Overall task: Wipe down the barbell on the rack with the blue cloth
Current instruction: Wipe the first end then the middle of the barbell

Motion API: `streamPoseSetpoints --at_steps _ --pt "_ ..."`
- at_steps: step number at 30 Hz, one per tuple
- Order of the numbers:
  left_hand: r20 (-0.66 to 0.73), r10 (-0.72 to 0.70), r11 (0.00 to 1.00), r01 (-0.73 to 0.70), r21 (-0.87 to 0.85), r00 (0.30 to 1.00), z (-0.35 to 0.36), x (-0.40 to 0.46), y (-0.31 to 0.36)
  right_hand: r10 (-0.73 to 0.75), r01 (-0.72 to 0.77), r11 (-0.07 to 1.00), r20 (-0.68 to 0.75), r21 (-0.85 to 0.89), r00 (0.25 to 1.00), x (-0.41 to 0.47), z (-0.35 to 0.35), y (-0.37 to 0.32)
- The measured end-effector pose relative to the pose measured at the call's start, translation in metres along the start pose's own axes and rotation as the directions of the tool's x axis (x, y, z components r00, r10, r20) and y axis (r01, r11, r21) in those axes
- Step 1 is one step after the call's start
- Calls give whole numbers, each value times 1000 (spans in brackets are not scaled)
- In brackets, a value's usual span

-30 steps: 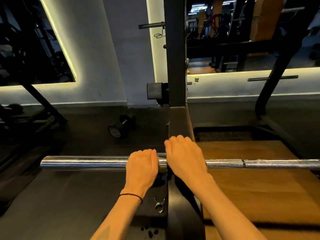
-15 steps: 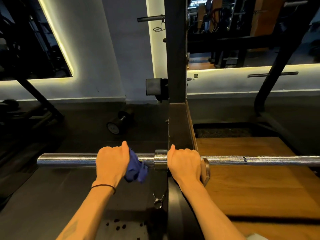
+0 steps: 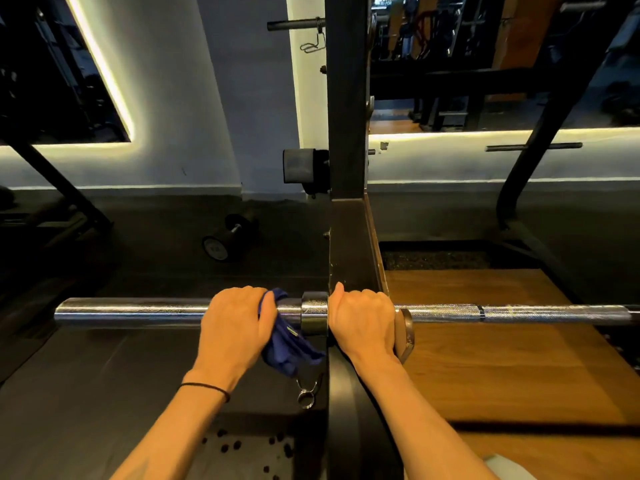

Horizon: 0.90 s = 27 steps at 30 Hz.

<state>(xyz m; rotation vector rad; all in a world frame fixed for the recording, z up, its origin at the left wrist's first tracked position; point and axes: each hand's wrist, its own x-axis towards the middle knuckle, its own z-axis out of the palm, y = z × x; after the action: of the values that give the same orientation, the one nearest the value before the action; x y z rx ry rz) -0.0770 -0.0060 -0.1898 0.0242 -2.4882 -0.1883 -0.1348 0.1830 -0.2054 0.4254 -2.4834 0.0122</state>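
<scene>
Your left hand [image 3: 237, 323] is wrapped over the barbell [image 3: 131, 311], fingers curled round the smooth chrome sleeve with the blue cloth [image 3: 287, 344] pressed under the palm. The cloth is a deep blue, bunched and creased; one fold peeks above the bar beside your thumb, and the rest hangs loose below the sleeve, right beside the collar [image 3: 314, 315]. Your right hand [image 3: 363, 322] grips the bar on the other side of that collar, fingers closed over the top, knuckles up, thumb raised against the collar's edge.

The bar lies level across the view, resting on the rack [image 3: 348, 133], whose dark upright rises straight ahead of you between your two hands. The sleeve to your left gleams bright and plain right out to its free end. To your right the shaft is thinner and knurled, with a dark ring mark [image 3: 480, 312] partway along. A metal hook [image 3: 404, 336] sits just beside your right hand, under the shaft.

Below the hanging cloth, a spring clip [image 3: 307, 389] lies on the dark floor. A dumbbell [image 3: 228, 239] sits on that floor farther back, near the wall. A thin black band [image 3: 207, 388] circles your left wrist. The wooden platform [image 3: 502, 358] spreads out under the right half of the bar.
</scene>
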Motion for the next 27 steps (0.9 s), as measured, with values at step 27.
streamPoseSetpoints --at_steps 27 --pt "21 -101 971 94 218 995 -8 7 21 64 -59 997 -125 41 990 -1 6 1"
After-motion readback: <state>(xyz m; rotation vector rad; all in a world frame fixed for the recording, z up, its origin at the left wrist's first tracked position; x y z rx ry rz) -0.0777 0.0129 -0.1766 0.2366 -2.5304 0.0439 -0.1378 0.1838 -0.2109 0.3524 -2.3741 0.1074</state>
